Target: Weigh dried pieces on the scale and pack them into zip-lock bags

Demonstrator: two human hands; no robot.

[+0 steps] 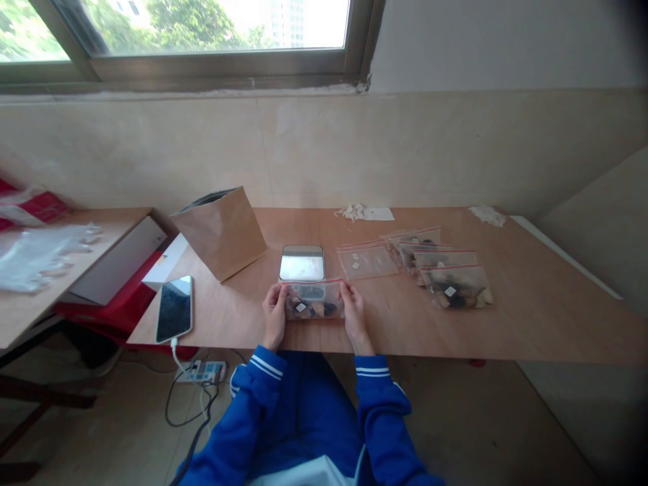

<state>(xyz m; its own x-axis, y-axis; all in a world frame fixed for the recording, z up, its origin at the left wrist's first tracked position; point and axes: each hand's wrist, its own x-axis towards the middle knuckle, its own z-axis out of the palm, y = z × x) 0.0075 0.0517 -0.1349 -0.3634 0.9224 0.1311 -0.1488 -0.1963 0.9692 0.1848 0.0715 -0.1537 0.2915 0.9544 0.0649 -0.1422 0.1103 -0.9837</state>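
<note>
A clear zip-lock bag [314,305] with a red seal line, a small white label and dark and tan pieces inside is held up at the table's front edge. My left hand [275,312] pinches its upper left corner. At the upper right corner my right hand [355,314] grips it between thumb and fingers. Just behind the bag lies a small scale with a shiny silver top [302,263]. To the right rest several similar filled bags [458,280], overlapping one another, beside a flat, nearly see-through zip-lock bag [367,260].
A brown paper bag [223,233] stands tilted at the back left. A phone [175,309] with a charging cable lies at the left edge, above a power strip [202,371] on the floor. White scraps [354,212] lie near the wall. Another table [116,229] stands left.
</note>
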